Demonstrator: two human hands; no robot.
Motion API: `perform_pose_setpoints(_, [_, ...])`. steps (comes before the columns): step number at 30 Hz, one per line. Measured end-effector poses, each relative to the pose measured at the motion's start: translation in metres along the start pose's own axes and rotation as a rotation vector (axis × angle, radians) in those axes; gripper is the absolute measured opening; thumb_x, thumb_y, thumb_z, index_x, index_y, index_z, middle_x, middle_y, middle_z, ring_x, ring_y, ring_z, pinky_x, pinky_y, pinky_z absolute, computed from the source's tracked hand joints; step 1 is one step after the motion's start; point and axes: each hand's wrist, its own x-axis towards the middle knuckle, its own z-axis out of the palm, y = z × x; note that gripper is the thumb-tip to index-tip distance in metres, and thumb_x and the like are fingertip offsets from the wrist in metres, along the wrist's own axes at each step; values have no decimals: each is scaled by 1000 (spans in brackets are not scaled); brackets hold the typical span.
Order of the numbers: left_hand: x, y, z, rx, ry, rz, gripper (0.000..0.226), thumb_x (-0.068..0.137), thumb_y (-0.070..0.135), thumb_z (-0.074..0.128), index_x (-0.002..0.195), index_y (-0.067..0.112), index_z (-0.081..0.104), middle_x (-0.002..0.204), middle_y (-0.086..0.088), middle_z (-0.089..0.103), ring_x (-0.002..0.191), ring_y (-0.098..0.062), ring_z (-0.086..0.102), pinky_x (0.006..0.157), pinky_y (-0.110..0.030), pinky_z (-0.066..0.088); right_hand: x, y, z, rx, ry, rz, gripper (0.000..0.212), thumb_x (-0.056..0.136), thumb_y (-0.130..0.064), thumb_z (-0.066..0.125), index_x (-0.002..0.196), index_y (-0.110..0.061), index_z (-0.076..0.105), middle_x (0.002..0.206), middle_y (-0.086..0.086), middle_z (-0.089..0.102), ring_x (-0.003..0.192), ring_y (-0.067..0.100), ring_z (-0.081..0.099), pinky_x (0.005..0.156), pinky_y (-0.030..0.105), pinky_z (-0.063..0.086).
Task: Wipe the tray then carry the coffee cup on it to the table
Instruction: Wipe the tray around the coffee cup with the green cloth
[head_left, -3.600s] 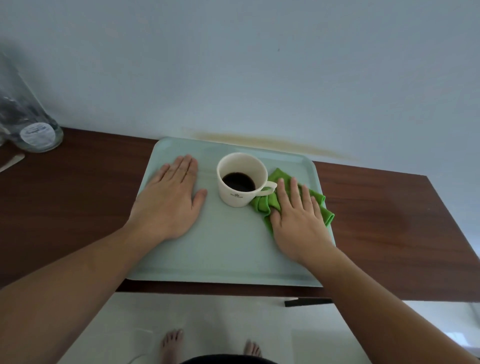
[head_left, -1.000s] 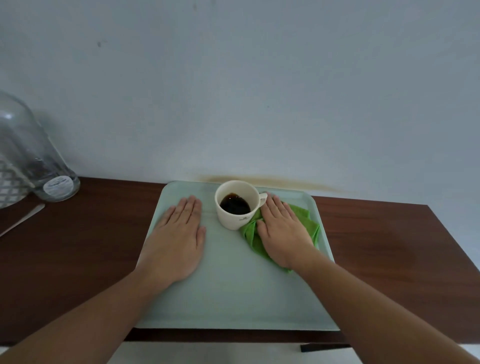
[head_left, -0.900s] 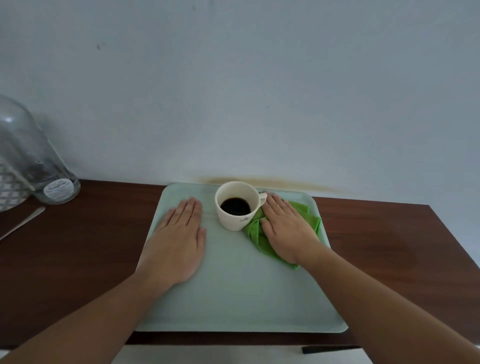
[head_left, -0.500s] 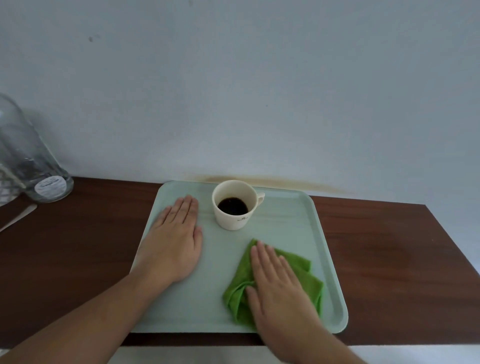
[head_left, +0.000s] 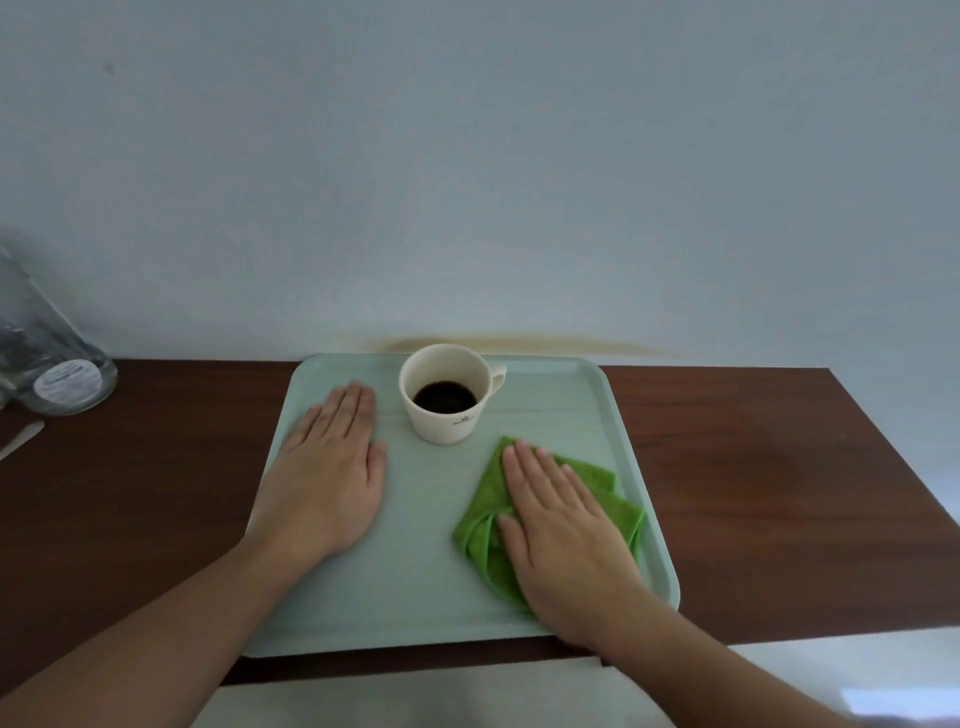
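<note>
Pale green rectangular plastic tray (head_left: 436, 582) on dark wood counter (head_left: 753, 493). Left hand (head_left: 332, 478) flat, fingers spread, on tray. Right hand (head_left: 561, 525) flat, pressing crumpled green cloth (head_left: 483, 525). White ceramic coffee cup (head_left: 445, 395) at tray's far edge, w/ coffee.

Cup (head_left: 448, 395) at tray (head_left: 566, 410) rear; cloth (head_left: 485, 514) front-right; tray on table (head_left: 753, 493).

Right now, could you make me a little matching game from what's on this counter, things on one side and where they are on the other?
Things:
1. cup
2. cloth
3. left hand
4. glass jar

Places:
A. flat on the tray's left side
B. off the tray, far left
C. at the tray's back edge
D. under the right hand

Pairs: 1-C, 2-D, 3-A, 4-B
</note>
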Motion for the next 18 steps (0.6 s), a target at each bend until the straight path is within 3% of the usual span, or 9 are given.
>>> perform_pose_setpoints(5, [1,0,0,-11,7,-4,68,96,43,7,156,11,12,165,-5,13,152,-14,8,123,-35,6,44,-34,-1,74,12,233,71,103,-44,14,159,-6,-9,169,10,-12,155,23,-13,125,41,-8])
perform_pose_setpoints(9, [1,1,0,-8,11,-9,69,95,43,9,156,10,15,165,-6,16,152,-15,11,123,-36,8,18,-45,-3,38,-68,-8,71,103,-47,12,159,-9,-10,168,8,-15,154,22,-17,125,43,-8])
perform_pose_setpoints(12, [2,-1,1,-26,8,0,70,94,43,8,156,10,16,165,-6,16,152,-15,12,123,-36,9,-27,-19,-3,42,-112,-127,69,99,-54,3,159,-23,-13,165,-8,-23,150,8,-26,124,41,-11])
perform_pose_setpoints(15, [1,-2,2,-20,4,4,70,94,44,7,156,10,14,165,-6,14,152,-15,10,123,-36,8,-38,19,-10,-34,-124,-1,68,98,-57,-1,156,-28,-21,162,-13,-28,149,5,-28,125,36,-10])
perform_pose_setpoints(18, [2,-3,1,-17,0,13,71,95,45,5,156,10,10,166,-5,11,152,-14,6,124,-36,7,-3,28,-13,-47,-30,115,68,104,-51,9,159,-19,-13,168,-2,-14,155,14,-13,125,34,-8])
